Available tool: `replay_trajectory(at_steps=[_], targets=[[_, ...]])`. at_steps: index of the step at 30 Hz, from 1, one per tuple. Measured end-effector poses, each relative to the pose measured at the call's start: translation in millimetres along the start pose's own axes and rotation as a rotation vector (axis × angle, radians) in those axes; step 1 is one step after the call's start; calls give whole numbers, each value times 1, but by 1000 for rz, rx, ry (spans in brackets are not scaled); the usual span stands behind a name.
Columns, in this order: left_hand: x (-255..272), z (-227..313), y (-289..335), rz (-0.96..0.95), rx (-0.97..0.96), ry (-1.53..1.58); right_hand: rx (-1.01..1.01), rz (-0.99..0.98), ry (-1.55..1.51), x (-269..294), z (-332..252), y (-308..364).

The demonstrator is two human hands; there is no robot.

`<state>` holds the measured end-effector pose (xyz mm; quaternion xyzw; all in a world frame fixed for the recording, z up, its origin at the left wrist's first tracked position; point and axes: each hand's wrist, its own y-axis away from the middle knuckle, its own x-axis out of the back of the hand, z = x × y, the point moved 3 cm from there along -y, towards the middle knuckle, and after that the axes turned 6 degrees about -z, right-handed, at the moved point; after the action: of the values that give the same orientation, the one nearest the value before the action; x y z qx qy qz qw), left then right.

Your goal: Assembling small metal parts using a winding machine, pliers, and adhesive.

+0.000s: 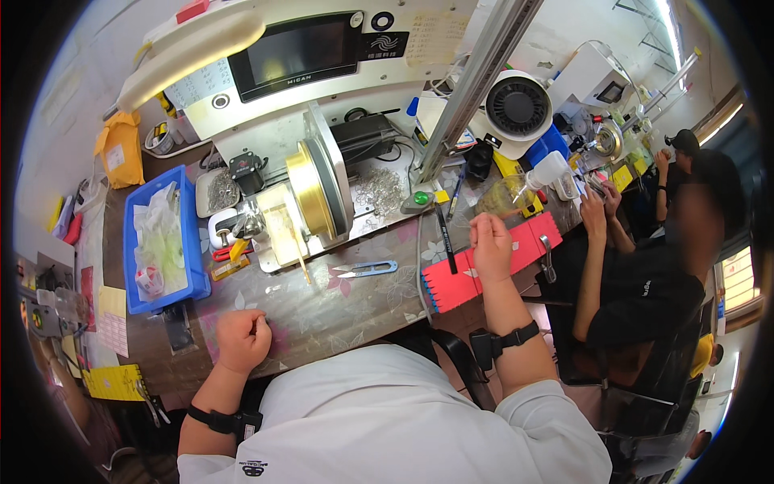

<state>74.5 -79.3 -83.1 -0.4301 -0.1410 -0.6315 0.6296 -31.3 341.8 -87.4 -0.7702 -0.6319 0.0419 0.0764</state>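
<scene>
My left hand (244,340) is closed in a fist above the near edge of the table, right of the blue tray (198,274). Whatever its fingers may hold is hidden. Farther right, my right hand (492,248) is raised over a red board (451,289) with a notched edge, thumb and fingers pressed together. Anything in that pinch is too small to make out. Between the hands, a pair of blue-handled thread snips (372,269) lies on the table. A black marker (446,242) rests by the red board.
A machine with a gold-coloured wheel (310,189) and a dark screen (296,56) stands ahead. The tray holds crumpled plastic and a tape roll (149,280). A metal post (476,89) rises beyond my right hand. A co-worker (645,298) sits at the right. A white fan (518,113) stands behind.
</scene>
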Motion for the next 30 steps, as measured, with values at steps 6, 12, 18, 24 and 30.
replay_trajectory(at_steps=[6, 12, 18, 24, 30], targets=[[-7, -10, 6, 10, -35, 6, 7, -6, 52, 1, 5, 0], [-5, -8, 7, 87, 39, 36, -31, 8, 24, 1, 6, -1], [-1, -5, 4, 81, -18, 13, -12, -15, 36, -1, 7, 0], [-2, -3, 1, 111, -46, 34, -7, -12, 84, 0, 6, 0], [-4, -7, 5, 115, -6, 57, 16, 12, 105, -2, 4, 0]])
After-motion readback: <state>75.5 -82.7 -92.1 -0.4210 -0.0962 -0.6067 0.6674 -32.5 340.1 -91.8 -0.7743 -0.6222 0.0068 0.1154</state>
